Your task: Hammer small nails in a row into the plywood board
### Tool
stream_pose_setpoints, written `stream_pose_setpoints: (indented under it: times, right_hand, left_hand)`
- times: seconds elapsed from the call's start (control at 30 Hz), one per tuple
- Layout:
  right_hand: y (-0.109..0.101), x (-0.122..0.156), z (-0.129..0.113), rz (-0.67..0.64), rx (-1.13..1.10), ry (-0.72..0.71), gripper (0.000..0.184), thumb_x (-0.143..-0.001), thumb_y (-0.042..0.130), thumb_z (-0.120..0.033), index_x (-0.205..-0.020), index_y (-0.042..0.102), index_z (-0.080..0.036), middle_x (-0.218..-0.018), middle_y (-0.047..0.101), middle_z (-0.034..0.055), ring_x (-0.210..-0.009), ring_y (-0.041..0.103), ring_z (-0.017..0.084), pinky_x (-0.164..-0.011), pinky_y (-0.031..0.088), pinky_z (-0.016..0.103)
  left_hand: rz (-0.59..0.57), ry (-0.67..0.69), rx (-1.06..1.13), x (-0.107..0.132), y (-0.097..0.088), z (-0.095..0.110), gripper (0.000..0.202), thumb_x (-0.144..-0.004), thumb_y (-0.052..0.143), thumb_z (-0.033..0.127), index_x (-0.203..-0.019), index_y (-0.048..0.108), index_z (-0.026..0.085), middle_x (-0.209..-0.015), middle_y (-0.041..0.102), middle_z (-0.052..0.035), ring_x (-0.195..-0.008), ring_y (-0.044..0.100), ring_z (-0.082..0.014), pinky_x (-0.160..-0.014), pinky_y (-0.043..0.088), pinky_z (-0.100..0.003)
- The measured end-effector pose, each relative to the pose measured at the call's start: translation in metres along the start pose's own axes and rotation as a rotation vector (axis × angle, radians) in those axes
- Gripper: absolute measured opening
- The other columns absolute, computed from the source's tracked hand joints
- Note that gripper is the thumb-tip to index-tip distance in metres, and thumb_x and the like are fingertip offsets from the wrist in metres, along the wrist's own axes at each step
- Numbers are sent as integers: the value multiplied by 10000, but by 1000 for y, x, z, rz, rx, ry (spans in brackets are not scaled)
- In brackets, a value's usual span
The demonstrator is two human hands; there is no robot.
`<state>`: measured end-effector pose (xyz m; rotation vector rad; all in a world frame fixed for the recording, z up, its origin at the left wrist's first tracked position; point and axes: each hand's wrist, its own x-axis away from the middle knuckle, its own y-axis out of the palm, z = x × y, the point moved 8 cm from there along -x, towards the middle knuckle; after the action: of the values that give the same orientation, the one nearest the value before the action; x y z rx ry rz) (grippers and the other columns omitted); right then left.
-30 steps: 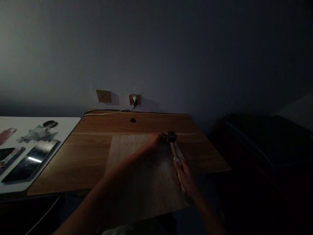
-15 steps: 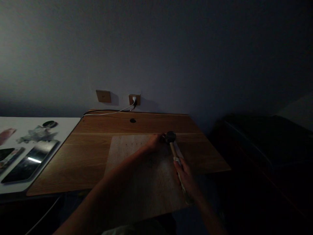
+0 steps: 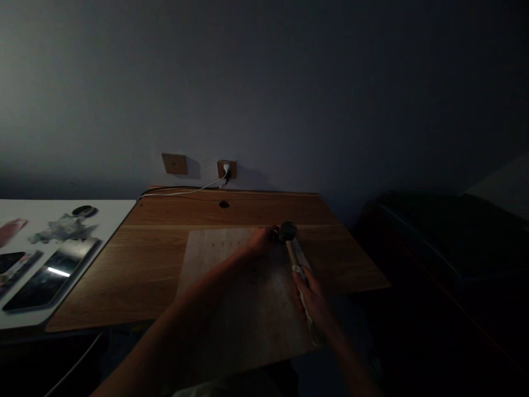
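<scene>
My right hand (image 3: 311, 292) is wrapped round the handle of a hammer (image 3: 292, 255), whose dark head points away from me. Close beside the hammer head, my left hand (image 3: 262, 240) rests near the far edge of a pale wooden board (image 3: 243, 314). The left fingertips are pinched together, but what they hold is too small and dark to make out. Several small dark dots, perhaps nails or holes, run in a row along the board's far left part. The board lies on a wooden desk and reaches past its near edge.
The wooden desk (image 3: 136, 264) stands against a wall with a socket (image 3: 227, 169) and a plugged-in white cable (image 3: 185, 193). On the white table (image 3: 119, 208) at left lie a tablet-like device (image 3: 53, 273), crumpled clear plastic (image 3: 61, 227) and a black roll (image 3: 84, 211). The right side is dark.
Hardly anything differs. The hammer and my right hand have shifted very slightly to the left; the left hand stays in place.
</scene>
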<state>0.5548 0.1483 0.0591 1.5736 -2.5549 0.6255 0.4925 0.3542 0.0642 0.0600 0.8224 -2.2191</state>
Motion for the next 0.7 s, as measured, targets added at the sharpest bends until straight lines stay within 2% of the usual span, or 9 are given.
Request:
stream_pose_setpoints:
  times: [0.13, 0.33, 0.5, 0.53, 0.63, 0.7]
  right_hand:
    - [3, 1, -3, -48, -30, -38, 447, -873, 507, -692, -993, 544, -264, -610, 455, -99, -401, 429, 80, -332, 330, 181]
    - [-2, 4, 2, 2, -115, 16, 498, -815, 564, -719, -1017, 545, -264, -597, 453, -107, -386, 413, 75, -332, 334, 182]
    - [-9, 4, 15, 70, -143, 89, 549, -748, 627, -720, -1046, 590, -259, -557, 469, -98, -372, 413, 83, -332, 308, 192]
    - [-9, 3, 17, 70, -145, 95, 556, -742, 633, -719, -1053, 593, -260, -557, 472, -97, -373, 416, 85, -334, 309, 194]
    - [-6, 3, 19, 46, -157, 100, 542, -744, 615, -733, -1006, 579, -260, -555, 458, -103, -368, 411, 84, -331, 318, 196]
    - [-4, 3, 19, 34, -160, 97, 521, -757, 597, -734, -974, 563, -261, -551, 443, -108, -362, 406, 81, -327, 317, 194]
  left_hand:
    - [-27, -22, 15, 2, 1, -1, 379, -760, 660, 92, -1135, 668, 147, -981, 769, -68, -887, 711, -206, -792, 525, -286]
    - [-68, -60, 1, 0, 3, -1, 401, -746, 664, 85, -1140, 641, 153, -1003, 750, -62, -882, 696, -192, -795, 523, -287]
    - [-95, 12, -203, 11, -20, 17, 393, -731, 712, 179, -1118, 649, 148, -1136, 647, -106, -881, 637, -177, -778, 507, -283]
    - [-144, 42, -251, 18, -24, 24, 337, -744, 698, 196, -1076, 660, 150, -1110, 639, -101, -852, 625, -171, -753, 498, -275]
    - [-442, 137, -375, 48, -26, 42, 97, -760, 667, 202, -853, 667, 173, -853, 646, -42, -738, 589, -162, -675, 452, -256]
    - [-574, 169, -417, 67, -28, 52, 52, -773, 673, 215, -806, 647, 184, -781, 648, -27, -689, 575, -160, -635, 425, -254]
